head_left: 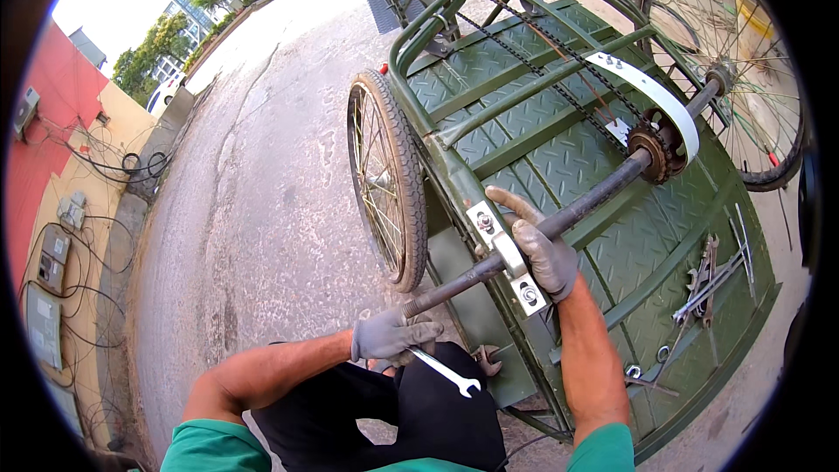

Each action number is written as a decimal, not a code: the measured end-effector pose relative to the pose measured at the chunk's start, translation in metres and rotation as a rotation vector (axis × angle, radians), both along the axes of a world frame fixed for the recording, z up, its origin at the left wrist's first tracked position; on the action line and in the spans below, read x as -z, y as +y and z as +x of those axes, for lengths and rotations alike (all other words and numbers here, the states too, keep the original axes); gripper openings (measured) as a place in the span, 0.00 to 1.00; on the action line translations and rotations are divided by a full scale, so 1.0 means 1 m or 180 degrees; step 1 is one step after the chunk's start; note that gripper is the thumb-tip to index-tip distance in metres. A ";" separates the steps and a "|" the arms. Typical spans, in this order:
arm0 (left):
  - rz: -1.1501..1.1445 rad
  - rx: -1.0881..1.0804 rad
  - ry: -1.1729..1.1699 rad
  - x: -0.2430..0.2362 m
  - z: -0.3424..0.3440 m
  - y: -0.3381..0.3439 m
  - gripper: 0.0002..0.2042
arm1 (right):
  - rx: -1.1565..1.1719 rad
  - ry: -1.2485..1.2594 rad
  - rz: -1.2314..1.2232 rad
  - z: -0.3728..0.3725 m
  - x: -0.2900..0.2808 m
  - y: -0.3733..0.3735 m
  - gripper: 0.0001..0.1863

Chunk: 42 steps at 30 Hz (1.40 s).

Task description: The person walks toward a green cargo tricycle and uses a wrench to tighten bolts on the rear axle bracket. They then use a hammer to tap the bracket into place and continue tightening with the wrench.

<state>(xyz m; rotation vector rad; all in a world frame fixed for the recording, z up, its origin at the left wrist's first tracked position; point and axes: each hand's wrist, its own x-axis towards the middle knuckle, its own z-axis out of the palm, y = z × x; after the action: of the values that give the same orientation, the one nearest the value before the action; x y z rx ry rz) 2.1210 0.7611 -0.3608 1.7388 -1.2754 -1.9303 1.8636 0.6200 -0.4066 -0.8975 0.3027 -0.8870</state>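
Observation:
My left hand (393, 337), in a grey glove, holds an open-end wrench (447, 373) by its handle, with the open jaw pointing down and to the right. Beside it is the threaded end of a long dark axle (603, 189). The axle crosses a green metal frame (516, 144) and passes under a silver bearing bracket (509, 253), which has a nut at each end. Gloved as well, my right hand (549, 258) is curled round the axle just right of the bracket, its forefinger reaching over the frame tube. Part of its grip is hidden.
A rusty sprocket (651, 153) with a chain sits on the axle under a white curved guard (655, 92). Spoked wheels stand left (384, 179) and right (725, 70). Several wrenches (706, 280) lie on the green plate (664, 236); an adjustable wrench (488, 360) lies near my knee.

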 end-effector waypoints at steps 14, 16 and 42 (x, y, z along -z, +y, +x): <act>-0.1347 -0.0579 -0.0378 -0.089 0.055 -0.098 0.13 | 0.0023 -0.0057 -0.0066 0.001 0.004 -0.003 0.35; -0.1490 -0.0289 -0.0623 -0.092 0.038 -0.122 0.13 | 0.0029 -0.0004 -0.0028 -0.002 0.002 -0.002 0.35; -0.0871 -0.0974 -0.0014 -0.035 -0.034 -0.051 0.23 | 0.0021 -0.0088 0.0045 0.001 0.000 -0.005 0.35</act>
<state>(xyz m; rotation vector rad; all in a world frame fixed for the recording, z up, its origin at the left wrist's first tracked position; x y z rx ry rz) 2.0867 0.7106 -0.3261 1.6839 -1.1349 -1.5080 1.8649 0.6154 -0.4070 -0.8708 0.2880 -0.9018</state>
